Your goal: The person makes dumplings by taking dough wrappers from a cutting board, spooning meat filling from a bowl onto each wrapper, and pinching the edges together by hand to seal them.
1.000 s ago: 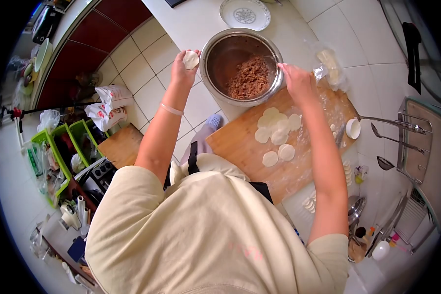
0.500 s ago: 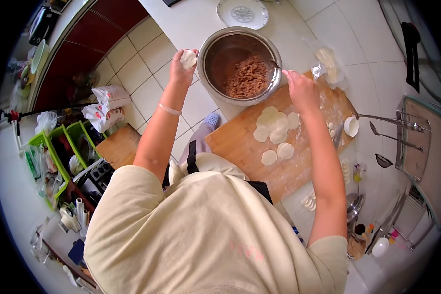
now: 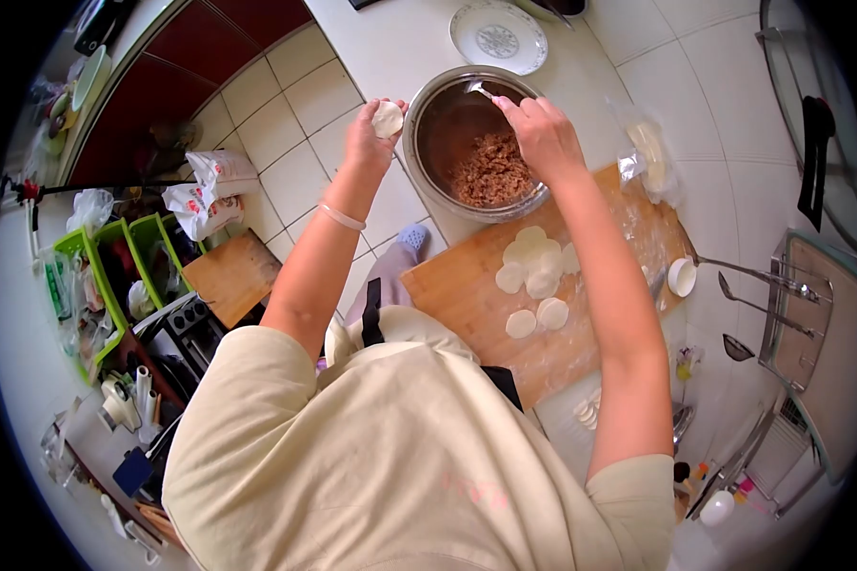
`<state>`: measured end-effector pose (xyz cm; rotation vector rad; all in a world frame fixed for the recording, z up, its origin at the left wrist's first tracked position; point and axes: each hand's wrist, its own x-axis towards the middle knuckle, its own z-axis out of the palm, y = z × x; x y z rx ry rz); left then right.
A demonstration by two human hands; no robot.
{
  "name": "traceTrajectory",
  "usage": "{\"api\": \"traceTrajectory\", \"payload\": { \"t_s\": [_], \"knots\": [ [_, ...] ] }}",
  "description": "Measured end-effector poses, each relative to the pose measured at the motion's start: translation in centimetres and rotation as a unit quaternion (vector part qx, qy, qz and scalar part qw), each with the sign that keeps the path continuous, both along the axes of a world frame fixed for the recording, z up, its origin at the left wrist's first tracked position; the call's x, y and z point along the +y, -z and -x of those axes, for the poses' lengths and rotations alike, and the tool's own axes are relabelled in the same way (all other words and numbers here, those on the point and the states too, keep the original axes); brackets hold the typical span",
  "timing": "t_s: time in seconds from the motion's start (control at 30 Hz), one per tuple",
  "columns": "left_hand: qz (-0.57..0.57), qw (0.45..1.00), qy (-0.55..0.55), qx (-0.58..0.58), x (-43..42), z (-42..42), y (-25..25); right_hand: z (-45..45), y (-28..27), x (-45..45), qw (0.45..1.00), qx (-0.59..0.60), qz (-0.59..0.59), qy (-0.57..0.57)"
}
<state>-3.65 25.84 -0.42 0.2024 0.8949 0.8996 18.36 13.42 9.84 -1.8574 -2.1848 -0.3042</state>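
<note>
A round dough wrapper (image 3: 388,119) lies on the palm and fingers of my left hand (image 3: 371,141), just left of the metal bowl (image 3: 419,176). Brown minced filling (image 3: 493,171) sits in the lower part of the bowl. My right hand (image 3: 545,138) is closed on the handle of a spoon (image 3: 479,90), whose shiny end is over the upper part of the bowl. Several more wrappers (image 3: 533,255) lie on the floured wooden board (image 3: 462,285), partly overlapping. My right forearm hides part of the board.
A patterned plate (image 3: 497,40) stands beyond the bowl. A plastic bag (image 3: 649,157) and a small white cup (image 3: 682,276) are at the board's right side. Folded dough pieces (image 3: 587,409) lie below the board. Ladles (image 3: 771,271) hang at the right.
My right hand has moved from the bowl's right rim to over its upper right part, with the spoon now reaching across the bowl. My left hand still holds the wrapper beside the bowl.
</note>
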Motion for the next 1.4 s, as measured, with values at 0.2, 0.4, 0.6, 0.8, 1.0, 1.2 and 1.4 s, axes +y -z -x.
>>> {"api": "traceTrajectory", "payload": {
  "t_s": [0.2, 0.4, 0.6, 0.8, 1.0, 1.2, 1.4],
  "knots": [
    [-0.006, 1.000, 0.011, 0.020, 0.2, 0.5, -0.2, -0.7, -0.1, 1.0, 0.998, -0.042, -0.005, -0.049],
    [0.002, 1.000, 0.012, 0.013, 0.6, 0.3, 0.4, -1.9, 0.6, 0.2, 0.997, -0.062, -0.005, -0.040],
    [0.000, 1.000, 0.015, 0.023, 0.5, 0.2, -0.2, -2.7, 0.9, -0.9, 0.996, -0.080, -0.013, -0.033],
    [-0.004, 1.000, 0.016, 0.017, 0.5, 0.3, -0.1, -3.6, 2.3, -2.6, 0.991, -0.121, -0.008, -0.057],
    [0.005, 1.000, 0.013, 0.015, 0.5, 0.3, -0.1, -4.1, 3.5, -5.4, 0.993, -0.112, 0.027, -0.031],
    [0.013, 1.000, 0.004, -0.003, 0.5, 0.4, 0.0, -2.3, 3.1, -5.4, 0.990, 0.009, 0.131, 0.058],
    [0.014, 1.000, 0.003, -0.003, 0.6, 0.3, 0.0, -0.3, 2.6, -1.2, 0.999, -0.036, 0.003, -0.023]
  ]
}}
